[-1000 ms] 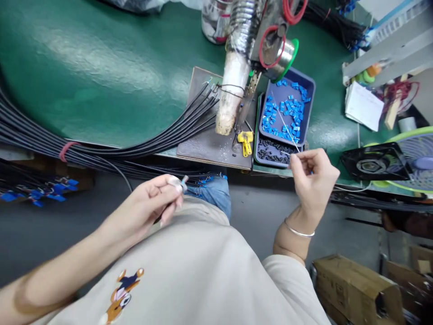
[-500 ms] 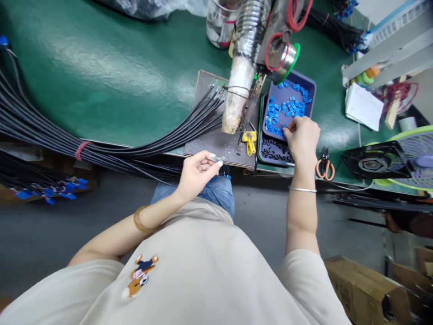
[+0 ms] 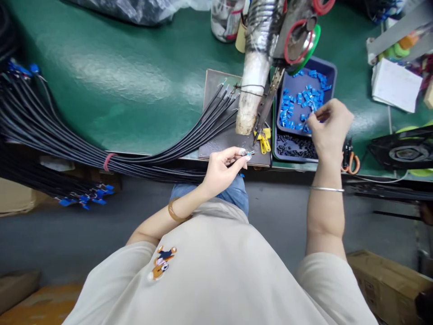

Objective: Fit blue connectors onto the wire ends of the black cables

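Observation:
My left hand (image 3: 225, 169) is closed in a pinch on a thin cable end (image 3: 250, 154) with fine coloured wire tips, just in front of the dark work board (image 3: 216, 146). Over the right side of a purple-grey tray (image 3: 333, 74) of small blue parts (image 3: 307, 97), my right hand (image 3: 331, 128) has its thumb and fingers pinched together. What sits between those fingertips is too small to make out. Under this tray, a second tray holds small black pieces (image 3: 294, 146).
A bundle of black cables (image 3: 152, 158), tied with a pink band (image 3: 108, 161), lies along the table edge. A wrapped nozzle (image 3: 248, 99) hangs over the board near a yellow clip (image 3: 264, 140). Orange-handled cutters (image 3: 352, 158) and a black fan (image 3: 402, 151) are on the right.
The view has shifted, so the table contents sit further right. My right hand has come up slightly and moved right over the blue parts. My left hand keeps its pinch on the cable end.

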`<state>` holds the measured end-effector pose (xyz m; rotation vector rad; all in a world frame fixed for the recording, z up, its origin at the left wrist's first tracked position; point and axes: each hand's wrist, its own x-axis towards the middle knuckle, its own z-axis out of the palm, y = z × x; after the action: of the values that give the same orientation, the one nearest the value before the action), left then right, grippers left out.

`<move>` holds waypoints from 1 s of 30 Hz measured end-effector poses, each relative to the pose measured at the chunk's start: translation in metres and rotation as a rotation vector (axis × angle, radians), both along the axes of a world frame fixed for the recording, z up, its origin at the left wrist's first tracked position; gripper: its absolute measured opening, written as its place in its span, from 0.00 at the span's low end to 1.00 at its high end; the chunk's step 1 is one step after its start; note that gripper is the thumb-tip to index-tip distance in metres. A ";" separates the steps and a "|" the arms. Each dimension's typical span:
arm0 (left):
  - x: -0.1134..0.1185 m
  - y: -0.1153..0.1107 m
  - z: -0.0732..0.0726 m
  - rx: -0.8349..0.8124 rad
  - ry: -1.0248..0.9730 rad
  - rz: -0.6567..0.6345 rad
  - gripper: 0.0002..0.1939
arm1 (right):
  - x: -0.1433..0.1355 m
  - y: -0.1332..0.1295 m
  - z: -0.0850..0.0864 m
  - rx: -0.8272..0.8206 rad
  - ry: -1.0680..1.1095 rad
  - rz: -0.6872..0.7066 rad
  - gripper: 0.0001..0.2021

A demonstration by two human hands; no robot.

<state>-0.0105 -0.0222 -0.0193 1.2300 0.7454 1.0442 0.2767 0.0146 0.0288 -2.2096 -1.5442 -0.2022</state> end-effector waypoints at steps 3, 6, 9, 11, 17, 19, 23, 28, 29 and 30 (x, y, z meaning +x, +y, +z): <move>-0.001 0.002 0.002 -0.011 0.010 -0.079 0.12 | -0.009 -0.021 0.008 0.198 -0.009 0.026 0.06; -0.004 0.007 0.006 -0.153 -0.057 -0.163 0.16 | -0.039 -0.051 0.015 0.317 0.221 0.070 0.05; -0.005 0.011 0.007 -0.258 -0.078 -0.215 0.18 | -0.080 -0.077 0.013 0.369 0.647 0.235 0.08; -0.006 0.011 0.008 -0.281 -0.066 -0.218 0.19 | -0.105 -0.089 0.006 0.336 0.784 0.298 0.07; -0.005 0.010 0.009 -0.235 -0.022 -0.173 0.18 | -0.146 -0.095 -0.022 0.395 0.644 0.241 0.03; -0.004 0.009 0.008 -0.203 0.000 -0.155 0.18 | -0.150 -0.094 -0.027 0.336 0.756 0.263 0.03; -0.003 0.006 0.004 -0.103 0.037 -0.115 0.14 | -0.153 -0.093 -0.032 0.271 0.890 0.297 0.02; -0.002 0.004 -0.002 -0.026 0.040 -0.095 0.10 | -0.152 -0.094 -0.032 0.286 0.897 0.320 0.03; -0.003 0.004 -0.003 -0.013 0.052 -0.094 0.09 | -0.152 -0.094 -0.032 0.282 0.891 0.319 0.03; -0.003 0.004 -0.003 0.004 0.072 -0.093 0.09 | -0.151 -0.095 -0.032 0.278 0.882 0.316 0.03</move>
<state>-0.0135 -0.0184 -0.0224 1.2992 0.7349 0.9293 0.1255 -0.0800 -0.0034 -1.4742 -1.2136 0.5502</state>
